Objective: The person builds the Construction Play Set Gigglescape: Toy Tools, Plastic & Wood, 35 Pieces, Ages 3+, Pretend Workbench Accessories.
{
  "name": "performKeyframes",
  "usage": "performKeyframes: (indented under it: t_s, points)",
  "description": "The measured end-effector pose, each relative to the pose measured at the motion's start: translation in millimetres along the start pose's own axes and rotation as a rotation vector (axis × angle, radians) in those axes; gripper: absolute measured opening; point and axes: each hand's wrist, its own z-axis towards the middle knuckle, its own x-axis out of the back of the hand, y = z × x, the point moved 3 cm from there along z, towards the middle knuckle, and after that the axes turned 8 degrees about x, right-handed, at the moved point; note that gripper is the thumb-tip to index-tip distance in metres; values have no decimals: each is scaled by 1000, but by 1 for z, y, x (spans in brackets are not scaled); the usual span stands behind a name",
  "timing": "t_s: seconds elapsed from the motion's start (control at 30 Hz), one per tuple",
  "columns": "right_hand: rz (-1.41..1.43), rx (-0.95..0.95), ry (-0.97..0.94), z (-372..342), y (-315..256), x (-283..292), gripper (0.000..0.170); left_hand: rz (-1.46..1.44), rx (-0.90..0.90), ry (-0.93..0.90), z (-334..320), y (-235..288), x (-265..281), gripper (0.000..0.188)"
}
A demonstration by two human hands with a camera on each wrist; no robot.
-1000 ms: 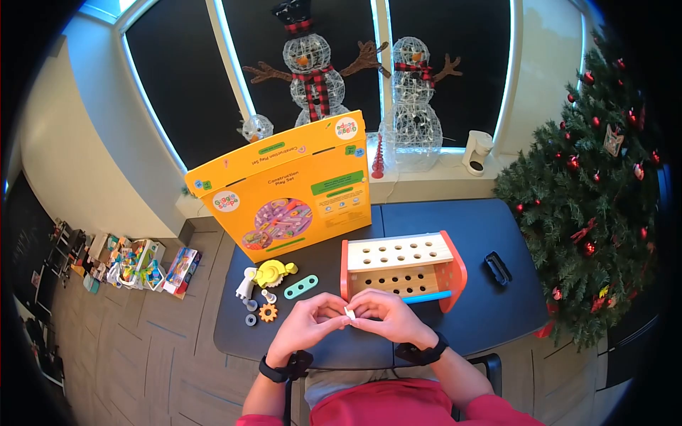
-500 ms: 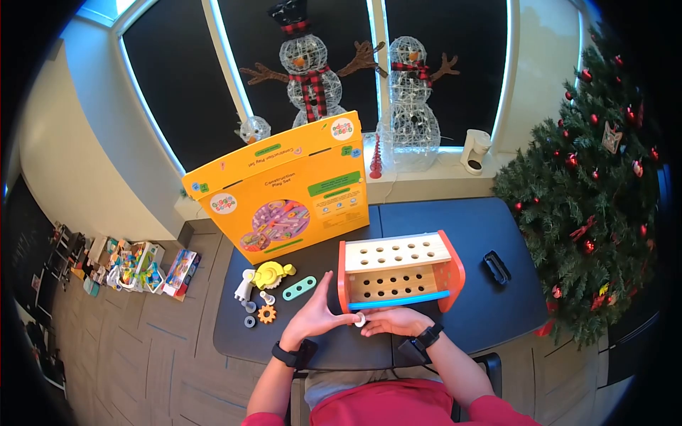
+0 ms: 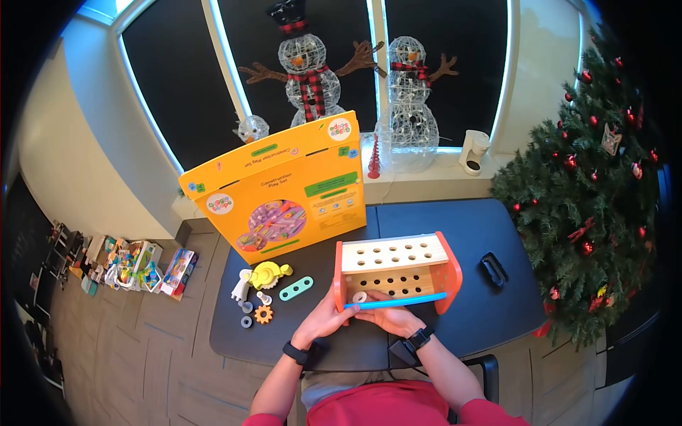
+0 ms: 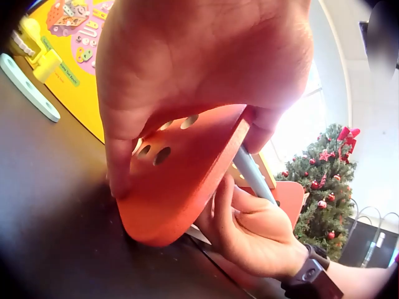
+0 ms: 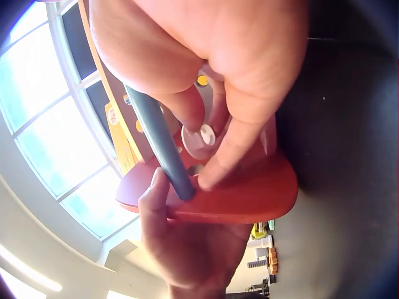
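The wooden bench (image 3: pixel 369 267) has red-orange end panels, rows of holes and a blue rod (image 3: pixel 408 302) along its near edge. My left hand (image 3: pixel 321 319) grips the left end panel (image 4: pixel 168 205), thumb and fingers on opposite sides. Reaching under the rod, my right hand (image 3: pixel 398 321) holds a white round piece (image 3: pixel 360 297) between its fingers, inside the bench near that panel. In the right wrist view the piece (image 5: pixel 194 142) sits close to the panel's inner face, with one fingertip touching the panel; whether the piece touches the panel, I cannot tell.
Left of the bench lie a teal strip (image 3: pixel 295 288), an orange gear (image 3: pixel 263 314), a yellow piece (image 3: pixel 267 275) and several grey parts. Behind them stands a yellow box (image 3: pixel 334 188). A black object (image 3: pixel 494 270) lies on the right side of the table (image 3: pixel 483 319).
My left hand has gone from the white piece to the bench's left panel. My right hand has carried the piece forward under the rod and into the bench.
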Motion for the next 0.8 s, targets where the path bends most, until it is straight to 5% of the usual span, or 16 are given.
performKeyframes:
  t_s: [0.13, 0.43, 0.73, 0.8]
  points:
    - [-29, 169, 55, 9, 5, 9, 41, 28, -27, 7, -2, 3, 0, 81]
    - [217, 222, 89, 34, -2, 10, 42, 65, 60, -8, -5, 4, -1, 79]
    - [-19, 397, 204, 66, 5, 17, 35, 65, 174, -44, -7, 6, 0, 82]
    - [-119, 436, 259, 68, 6, 19, 33, 98, -41, 40, -6, 6, 0, 82]
